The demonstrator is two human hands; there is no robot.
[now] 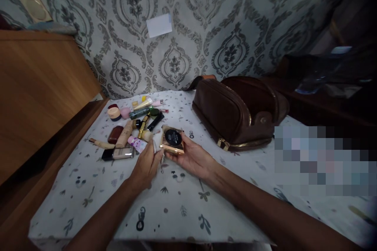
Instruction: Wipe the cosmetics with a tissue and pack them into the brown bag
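Observation:
In my right hand (193, 157) is a shiny gold compact (167, 148), its face with a round black label turned up. Fingers curl beneath it and the thumb lies along its right edge. My left hand (146, 166) is closed on a white cloth or tissue (157, 141), which touches the compact's left side. Just beyond that hand lie a purple and white tube (137, 144), a foundation bottle with a black cap (118, 153), a beige tube (124, 135) and a dark red-brown item (115, 134). The left fingertips are partly hidden.
Several more cosmetics, including a green tube (139, 113) and a pink sponge (125, 113), lie at the back left. A brown leather bag (229, 113), unzipped on top, stands at right. A wooden cabinet (38, 98) borders the left. Patterned cloth covers the table (165, 215). The far right is blurred out.

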